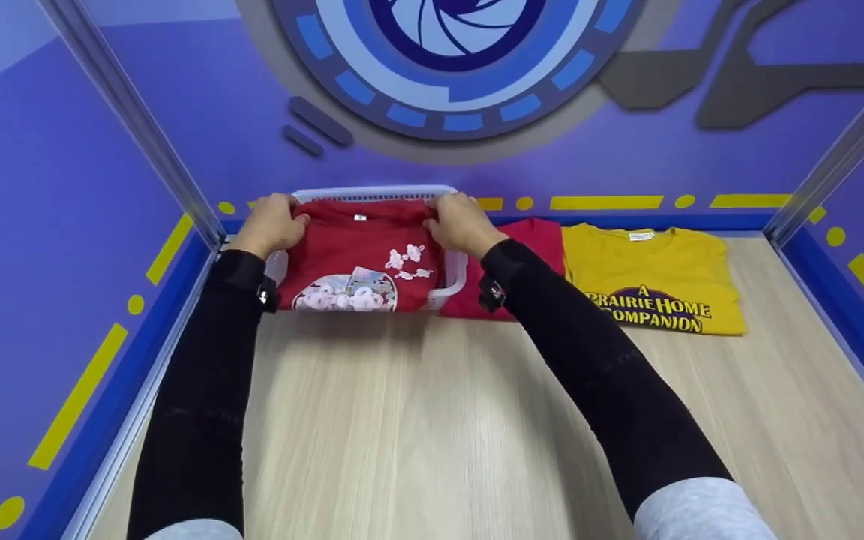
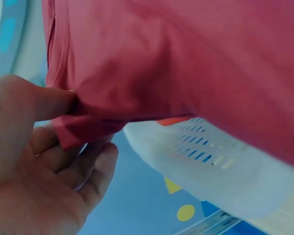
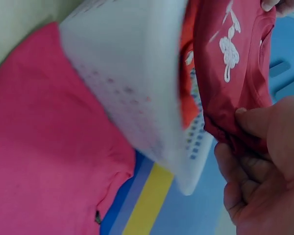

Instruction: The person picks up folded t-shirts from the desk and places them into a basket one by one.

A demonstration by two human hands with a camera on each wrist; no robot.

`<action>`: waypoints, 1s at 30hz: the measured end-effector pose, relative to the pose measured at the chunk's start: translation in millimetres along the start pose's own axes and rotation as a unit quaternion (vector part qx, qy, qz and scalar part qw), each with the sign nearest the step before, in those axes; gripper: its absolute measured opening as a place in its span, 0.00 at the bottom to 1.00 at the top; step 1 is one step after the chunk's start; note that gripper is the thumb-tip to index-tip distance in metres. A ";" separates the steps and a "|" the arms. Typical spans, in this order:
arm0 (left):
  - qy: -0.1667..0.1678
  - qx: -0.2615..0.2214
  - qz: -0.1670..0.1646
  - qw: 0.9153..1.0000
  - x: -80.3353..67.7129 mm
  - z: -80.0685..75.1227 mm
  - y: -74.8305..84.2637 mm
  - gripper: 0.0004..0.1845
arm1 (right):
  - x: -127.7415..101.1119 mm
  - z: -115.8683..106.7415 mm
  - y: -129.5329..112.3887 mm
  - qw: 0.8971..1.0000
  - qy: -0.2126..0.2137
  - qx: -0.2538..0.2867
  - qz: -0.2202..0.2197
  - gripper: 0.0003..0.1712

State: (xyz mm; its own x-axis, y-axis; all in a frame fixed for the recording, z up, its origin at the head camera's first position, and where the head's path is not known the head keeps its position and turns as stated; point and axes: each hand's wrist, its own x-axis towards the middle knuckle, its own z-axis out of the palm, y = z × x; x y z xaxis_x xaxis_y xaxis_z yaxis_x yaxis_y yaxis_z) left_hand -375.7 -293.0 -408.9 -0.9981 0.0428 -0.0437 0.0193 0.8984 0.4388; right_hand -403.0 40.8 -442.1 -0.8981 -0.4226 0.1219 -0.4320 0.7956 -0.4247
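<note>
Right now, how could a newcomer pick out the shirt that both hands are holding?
Start at the white slotted plastic basket at the far left of the pale wooden table. The folded dark red T-shirt sits over it, its collar corners pinched by the left hand and the right hand. Only it bears pink-white blossoms; the neighbours are plain pink and lettered yellow.

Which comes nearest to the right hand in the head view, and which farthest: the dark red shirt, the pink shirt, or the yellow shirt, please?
1. Dark red shirt: pinched by the right hand, over the basket.
2. Pink shirt: just right of the hand, on the table.
3. Yellow shirt: farthest right.
</note>
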 end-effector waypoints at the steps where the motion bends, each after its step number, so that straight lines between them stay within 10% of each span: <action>1: -0.008 0.005 -0.003 1.000 0.7 0.6 -0.6 0.19 | 1.0 2.3 1.2 1.000 -0.001 -0.005 -0.006 0.12; 30: -0.011 -0.023 -0.051 0.998 17.3 37.1 -7.1 0.23 | 7.0 31.7 6.8 0.995 0.037 -0.090 0.017 0.14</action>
State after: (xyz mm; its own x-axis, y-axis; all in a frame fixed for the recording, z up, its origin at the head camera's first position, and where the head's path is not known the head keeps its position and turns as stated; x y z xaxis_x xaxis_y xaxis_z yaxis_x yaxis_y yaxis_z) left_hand -391.0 -282.4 -446.1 -0.9933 -0.0386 -0.1091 -0.0859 0.8778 0.4713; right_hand -409.6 29.5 -472.5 -0.9129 -0.3668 0.1791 -0.4037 0.8763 -0.2628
